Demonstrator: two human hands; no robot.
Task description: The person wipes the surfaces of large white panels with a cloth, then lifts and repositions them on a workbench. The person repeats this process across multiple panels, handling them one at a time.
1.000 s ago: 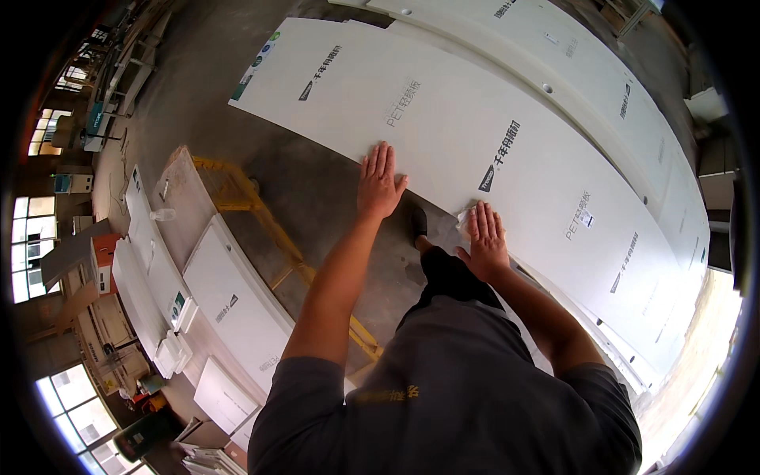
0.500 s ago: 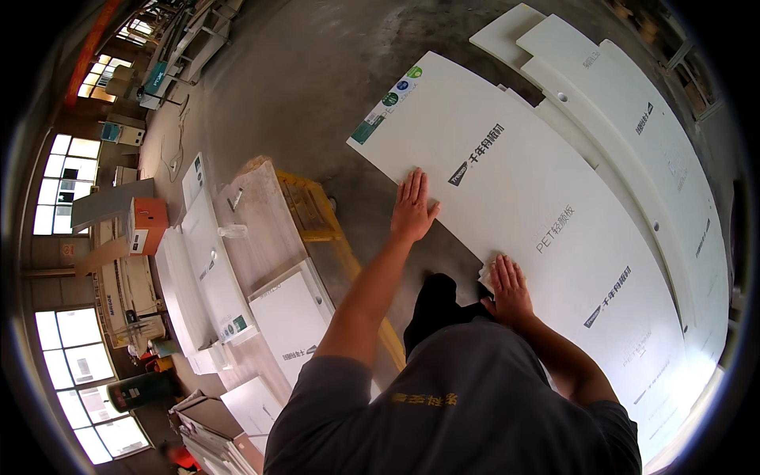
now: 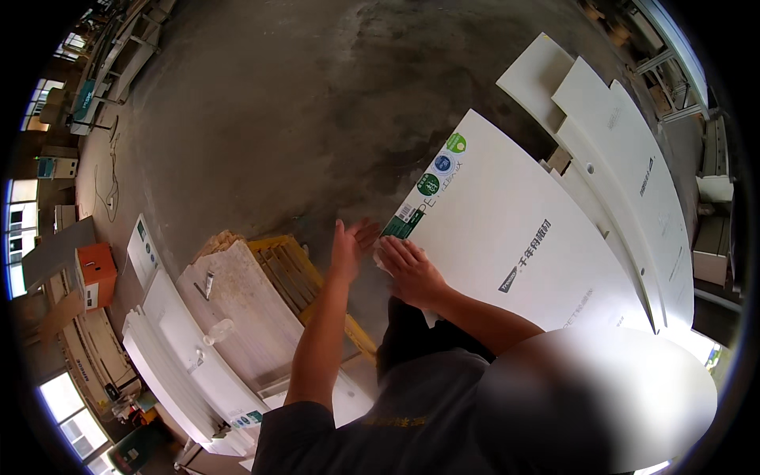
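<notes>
A large white panel (image 3: 491,222) with printed lettering and a row of green and blue round stickers lies at waist height in front of me, to the right. My right hand (image 3: 416,273) rests over its near left corner, fingers stretched along the edge. A pale crumpled cloth (image 3: 383,263) pokes out from under those fingers, pressed against the panel's edge. Just left of that corner my left hand (image 3: 348,249) is raised in the air, fingers extended, holding nothing. The rest of the cloth is hidden by my right hand.
More white panels (image 3: 625,158) are stacked beyond, on the right. At left, a wood-toned board (image 3: 241,289) on a yellow slatted frame (image 3: 289,273) carries a clear plastic piece (image 3: 219,331) and a tube (image 3: 208,285). White panels (image 3: 186,340) and an orange box (image 3: 96,273) lie farther left.
My left hand has lifted off the panel's edge. My right hand with the cloth has slid along the edge to the stickered corner. The view has shifted.
</notes>
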